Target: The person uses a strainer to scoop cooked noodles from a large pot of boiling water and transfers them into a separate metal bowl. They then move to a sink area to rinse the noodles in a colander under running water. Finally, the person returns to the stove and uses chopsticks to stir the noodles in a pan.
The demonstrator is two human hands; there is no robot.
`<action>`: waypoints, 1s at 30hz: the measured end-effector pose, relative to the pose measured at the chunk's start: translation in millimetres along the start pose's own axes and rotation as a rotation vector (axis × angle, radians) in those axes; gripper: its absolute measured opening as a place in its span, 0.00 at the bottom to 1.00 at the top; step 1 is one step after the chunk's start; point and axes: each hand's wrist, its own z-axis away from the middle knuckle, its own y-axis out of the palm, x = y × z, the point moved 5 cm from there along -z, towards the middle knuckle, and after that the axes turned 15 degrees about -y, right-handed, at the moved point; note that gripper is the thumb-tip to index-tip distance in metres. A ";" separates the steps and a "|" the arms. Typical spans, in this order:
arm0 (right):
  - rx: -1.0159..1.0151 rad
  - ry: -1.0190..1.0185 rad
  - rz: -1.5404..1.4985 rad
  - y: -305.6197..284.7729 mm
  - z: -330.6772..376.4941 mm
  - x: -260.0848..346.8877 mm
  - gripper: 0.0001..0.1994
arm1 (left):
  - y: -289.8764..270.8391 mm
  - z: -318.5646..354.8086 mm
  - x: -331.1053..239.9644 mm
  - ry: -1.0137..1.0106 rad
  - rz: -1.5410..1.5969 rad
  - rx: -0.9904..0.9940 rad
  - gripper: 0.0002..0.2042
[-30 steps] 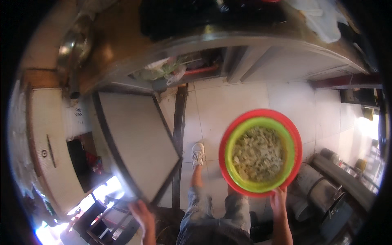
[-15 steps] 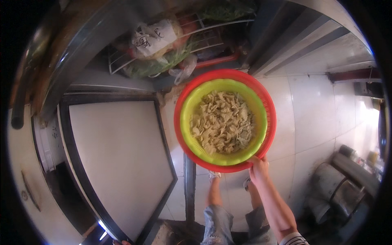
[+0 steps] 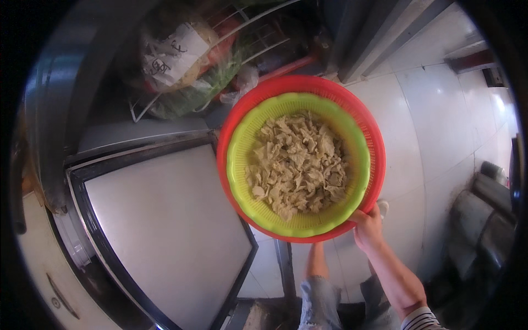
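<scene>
My right hand point(image 3: 368, 226) is closed on the near right rim of a red plastic basket point(image 3: 377, 148), thumb over the edge. Nested inside it sits a yellow-green plastic colander point(image 3: 237, 165) with a wavy rim. Pale beige, torn, flaky pieces point(image 3: 300, 162) are heaped in the colander; I cannot tell what food they are. Both baskets are held up above the tiled floor, roughly level. My left hand is out of view.
On the left a fridge door point(image 3: 165, 231) with a dark gasket stands open. Behind the baskets, a wire rack point(image 3: 242, 25) holds a labelled plastic bag point(image 3: 176, 58) and bagged greens point(image 3: 181, 104). Pale floor tiles point(image 3: 440, 121) lie to the right, with grey cylindrical objects point(image 3: 476, 214) at the far right.
The nested baskets look larger and sit closer to the open fridge door and rack, still in my right hand. My left fingertips, at the bottom edge before, are gone from view.
</scene>
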 end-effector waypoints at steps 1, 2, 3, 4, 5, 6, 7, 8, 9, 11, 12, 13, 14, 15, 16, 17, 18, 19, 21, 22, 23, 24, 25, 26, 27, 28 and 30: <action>-0.013 0.026 -0.003 1.5 2.1 7.3 0.20 | -6.9 7.7 -3.5 0.001 -0.017 -0.012 0.26; -0.004 0.058 -0.007 -6.1 8.0 10.8 0.20 | -13.0 8.3 -20.2 -0.082 -0.040 -0.096 0.26; -0.019 0.083 -0.005 -5.1 9.4 18.5 0.20 | -13.2 5.5 -49.2 -0.152 -0.019 0.005 0.29; -0.033 0.103 -0.002 -2.5 11.8 26.5 0.20 | -23.6 3.9 -80.0 -0.056 -0.048 -0.157 0.25; -0.051 0.113 -0.006 1.6 12.4 33.9 0.21 | -30.8 -1.6 -112.2 0.046 -0.070 -0.323 0.22; -0.068 0.134 0.033 4.7 16.4 36.6 0.21 | -33.7 -7.4 -144.6 0.098 -0.081 -0.395 0.22; -0.086 0.153 0.070 7.4 19.0 38.9 0.22 | -36.2 -12.4 -172.2 0.149 -0.091 -0.469 0.23; -0.059 0.103 0.065 10.9 22.7 43.5 0.23 | -22.7 -23.4 -180.1 0.107 -0.132 -0.447 0.22; -0.055 0.121 0.069 7.2 24.9 47.7 0.23 | 14.8 -39.6 -173.1 0.350 0.248 -0.211 0.29; -0.039 0.052 0.097 35.1 33.2 59.3 0.21 | 18.8 -97.6 -263.1 -0.013 0.555 0.183 0.16; -0.052 0.029 0.099 31.6 33.7 66.0 0.20 | 20.8 -129.1 -326.1 0.110 0.720 0.278 0.17; -0.049 0.010 0.107 25.6 32.6 65.9 0.20 | 40.6 -159.4 -361.3 0.182 0.916 0.236 0.18; -0.023 0.001 0.128 25.7 32.8 65.8 0.18 | 37.5 -184.0 -404.2 0.273 0.941 0.109 0.19; -0.009 -0.007 0.130 20.3 34.1 62.6 0.17 | 37.3 -208.5 -441.2 0.328 0.960 0.044 0.20; -0.007 -0.016 0.126 8.9 34.1 57.6 0.17 | 68.3 -239.1 -481.6 0.582 0.649 0.053 0.21; 0.014 -0.017 0.123 7.7 30.5 52.2 0.17 | 81.7 -265.9 -505.6 0.537 0.672 0.082 0.20; -0.022 -0.029 0.162 12.3 30.0 54.0 0.16 | 87.8 -289.3 -526.4 0.413 0.781 0.138 0.20; -0.038 -0.040 0.192 12.0 32.0 54.2 0.17 | 95.2 -309.6 -540.4 0.318 0.887 0.194 0.19; 0.023 -0.103 0.155 24.6 32.0 52.9 0.19 | 108.0 -339.3 -550.2 0.181 1.125 0.323 0.18; 0.036 -0.138 0.138 18.8 28.5 43.9 0.20 | 106.4 -343.3 -555.4 0.146 1.264 0.394 0.18; 0.010 -0.146 0.123 17.9 31.0 38.0 0.20 | 106.0 -347.1 -554.6 0.122 1.410 0.471 0.17; 0.040 -0.131 0.110 13.2 29.5 29.2 0.23 | 101.8 -350.7 -540.7 0.085 1.555 0.533 0.17; 0.054 -0.111 0.097 5.9 28.9 22.9 0.26 | 96.9 -348.4 -529.6 0.051 1.690 0.604 0.16; 0.041 -0.113 0.085 4.5 28.2 18.6 0.24 | 91.3 -346.0 -515.0 0.020 1.809 0.663 0.16; -0.031 -0.118 0.062 1.0 22.7 16.8 0.23 | 98.4 -335.8 -535.7 0.004 1.890 0.771 0.15; -0.065 -0.120 0.043 1.8 19.7 16.8 0.22 | 95.1 -328.3 -526.9 -0.013 1.956 0.808 0.15; -0.007 -0.059 0.046 7.8 21.9 18.6 0.22 | 85.8 -340.9 -461.8 -0.085 1.929 0.687 0.16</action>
